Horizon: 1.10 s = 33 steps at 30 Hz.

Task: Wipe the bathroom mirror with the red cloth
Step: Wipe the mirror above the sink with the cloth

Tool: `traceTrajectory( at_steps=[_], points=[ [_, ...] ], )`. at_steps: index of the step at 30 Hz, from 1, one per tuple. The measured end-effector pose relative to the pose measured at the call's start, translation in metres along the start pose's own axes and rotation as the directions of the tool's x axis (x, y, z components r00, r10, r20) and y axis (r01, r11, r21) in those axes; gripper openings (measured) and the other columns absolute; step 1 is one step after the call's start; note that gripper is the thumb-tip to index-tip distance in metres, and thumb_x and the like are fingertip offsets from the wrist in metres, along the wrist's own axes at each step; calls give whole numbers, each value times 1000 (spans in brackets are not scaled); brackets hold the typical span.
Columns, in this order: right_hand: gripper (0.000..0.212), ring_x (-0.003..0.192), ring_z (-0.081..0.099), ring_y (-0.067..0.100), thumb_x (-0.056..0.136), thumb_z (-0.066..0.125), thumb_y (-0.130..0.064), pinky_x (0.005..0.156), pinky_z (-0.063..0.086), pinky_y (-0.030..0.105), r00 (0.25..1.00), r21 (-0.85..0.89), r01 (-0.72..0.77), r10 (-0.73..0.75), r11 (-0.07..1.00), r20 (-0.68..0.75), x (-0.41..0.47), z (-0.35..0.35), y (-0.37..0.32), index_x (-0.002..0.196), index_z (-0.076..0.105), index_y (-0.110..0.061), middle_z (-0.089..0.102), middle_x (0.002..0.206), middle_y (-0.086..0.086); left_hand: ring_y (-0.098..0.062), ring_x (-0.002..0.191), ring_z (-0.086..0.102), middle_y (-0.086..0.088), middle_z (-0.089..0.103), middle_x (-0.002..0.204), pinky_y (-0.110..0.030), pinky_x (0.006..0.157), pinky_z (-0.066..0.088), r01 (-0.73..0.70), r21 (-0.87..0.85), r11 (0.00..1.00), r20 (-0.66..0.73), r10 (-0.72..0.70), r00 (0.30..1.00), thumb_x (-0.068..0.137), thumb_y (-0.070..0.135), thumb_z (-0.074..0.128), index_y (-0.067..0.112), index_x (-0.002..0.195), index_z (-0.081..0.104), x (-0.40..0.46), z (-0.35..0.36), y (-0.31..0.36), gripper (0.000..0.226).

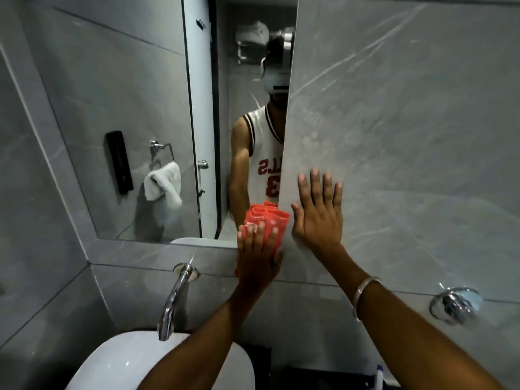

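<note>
Reaching up above the white oval basin (pixel 126 361), the left hand (pixel 257 249) is pressing the folded red cloth (pixel 267 220) with straight fingers against the rectangular bathroom mirror (pixel 126 108), at its lower right corner. Just beside it, the right hand (pixel 318 209) is lying flat and spread, holding nothing, on the grey marble wall tile (pixel 408 122).

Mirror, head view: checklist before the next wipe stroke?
1. Red cloth under left hand, pressed flat: ok.
2. Cloth on the mirror glass: ok, at the lower right corner, partly over the bottom edge.
3. Right hand off the glass: ok, flat on the wall tile.
4. Faucet apart from the left arm: ok.
5. Smears left on the glass: cannot tell.
</note>
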State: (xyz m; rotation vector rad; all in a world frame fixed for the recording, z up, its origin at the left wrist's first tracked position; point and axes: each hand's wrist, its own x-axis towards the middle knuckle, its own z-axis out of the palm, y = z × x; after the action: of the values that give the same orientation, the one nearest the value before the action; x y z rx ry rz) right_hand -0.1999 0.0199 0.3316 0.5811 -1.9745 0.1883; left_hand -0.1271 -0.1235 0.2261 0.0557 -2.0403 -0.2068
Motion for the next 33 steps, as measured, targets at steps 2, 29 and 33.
traceTrajectory(
  at_steps=[2, 29, 33],
  points=[
    [74, 160, -11, 26, 103, 37, -43, 130, -5, 50, 1000, 32, 26, -26, 999, 2, 1, -11, 4, 165, 1, -22, -11, 173, 7, -42, 144, 34, -17, 38, 159, -66, 103, 51, -27, 6, 1000, -5, 27, 1000, 105, 44, 37, 15, 154, 33, 12, -7, 2, 57],
    [67, 162, -4, 26, 103, 16, -50, 132, 1, 48, 960, 164, 125, -78, 979, -268, 308, -164, 4, 163, 7, -23, -1, 174, 7, -33, 162, -6, -14, -5, 174, -48, 124, -20, -162, 195, 967, -293, 215, 932, 107, 54, 32, 15, 165, -1, 453, -202, 29, 78],
    [65, 162, -7, 24, 103, 17, -48, 132, 2, 48, 957, 194, 173, -119, 966, -266, 317, -152, -32, 161, 0, -26, -6, 173, 4, -33, 162, -7, -14, -5, 175, -46, 125, -23, -119, 212, 970, -301, 180, 936, 106, 55, 37, 14, 165, 2, 454, -222, -29, 80]
  ],
)
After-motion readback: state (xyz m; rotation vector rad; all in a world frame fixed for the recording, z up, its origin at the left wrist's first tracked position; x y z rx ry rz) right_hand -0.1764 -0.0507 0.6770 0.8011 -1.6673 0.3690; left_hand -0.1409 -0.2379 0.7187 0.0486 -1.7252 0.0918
